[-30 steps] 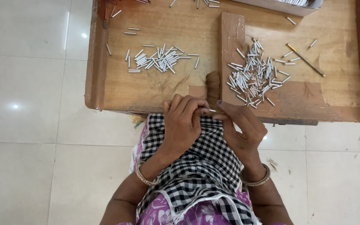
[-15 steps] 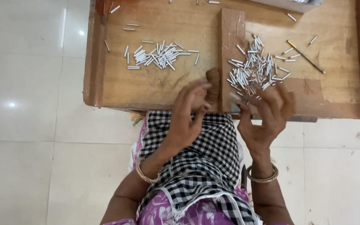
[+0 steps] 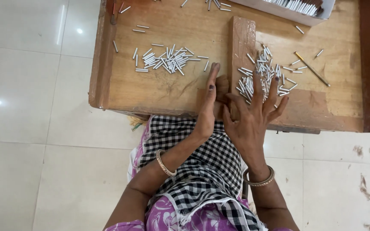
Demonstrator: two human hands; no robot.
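**Right hand spreading over the pile of white sticks**

The person is sitting at a low wooden tray (image 3: 120,92) and reaching both hands onto its near edge. The right hand (image 3: 253,117) is resting palm down with its fingers (image 3: 258,87) fanned wide and empty, gripping nothing; their tips are lying on the near side of the right pile of small white sticks (image 3: 260,72). That pile is sitting just far of the fingertips, touching them, beside a raised wooden block (image 3: 241,40) that is standing upright in the middle of the tray. The sticks are pointing every way, though many are running roughly near-to-far, in line with the fingers.

The left hand (image 3: 206,111) is lying on its edge, fingers straight and pressed together, holding nothing visible. It is leaning against a small brown lump (image 3: 222,85) at the foot of the block. A second pile of white sticks (image 3: 163,60) is lying to the far left of this hand, apart from it.

So the right hand is the nearer one to the right pile. A thin golden rod (image 3: 312,69) is lying further right, slanted, well apart from both hands. An open box of sticks (image 3: 298,7) is at the far edge.
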